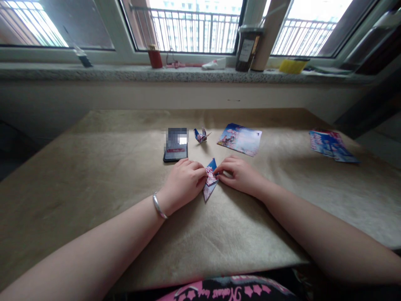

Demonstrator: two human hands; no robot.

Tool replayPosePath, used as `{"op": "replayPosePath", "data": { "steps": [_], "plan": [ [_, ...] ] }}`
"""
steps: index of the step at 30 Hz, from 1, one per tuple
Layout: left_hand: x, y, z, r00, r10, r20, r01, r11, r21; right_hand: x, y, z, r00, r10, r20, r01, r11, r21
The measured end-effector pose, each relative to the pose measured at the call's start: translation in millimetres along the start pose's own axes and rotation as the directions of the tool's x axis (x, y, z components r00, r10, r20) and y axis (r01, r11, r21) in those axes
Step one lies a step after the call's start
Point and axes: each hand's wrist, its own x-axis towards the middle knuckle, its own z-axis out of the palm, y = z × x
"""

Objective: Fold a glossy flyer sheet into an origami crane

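Observation:
A sheet of origami paper [211, 177], folded into a narrow diamond with blue and pink blossom print, lies on the table between my hands. My left hand [187, 177], a silver bangle at its wrist, grips the paper's left edge with closed fingers. On the other side my right hand [238, 174] pinches the right edge between thumb and fingers. Just beyond them stands a small folded paper crane [201, 135] in similar print. A phone [176, 144] lies to the crane's left, its screen blurred out.
Printed paper sheets [240, 139] lie behind my right hand. More blue and red sheets [332, 146] are fanned out at the table's far right. Behind the table [94, 175], a stone windowsill [194, 75] holds a red spool [154, 57], a dark container [247, 49] and a yellow item [292, 65].

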Motion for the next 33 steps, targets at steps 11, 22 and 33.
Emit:
{"op": "replayPosePath", "data": {
  "steps": [11,22,33],
  "plan": [
    [-0.1,-6.1,4.4,0.993,-0.116,0.002,0.116,0.987,-0.115,-0.5,-4.4,-2.6,0.999,0.029,0.017,-0.028,0.999,-0.047],
    [-0.4,-7.1,7.6,0.985,-0.169,0.024,0.170,0.958,-0.231,-2.7,4.8,5.6,0.989,0.145,-0.001,-0.145,0.986,-0.080],
    [-1.3,-8.8,10.0,0.990,-0.135,0.032,0.139,0.953,-0.269,-2.5,11.1,7.9,0.987,0.160,-0.017,-0.160,0.987,-0.021]
  ]
}}
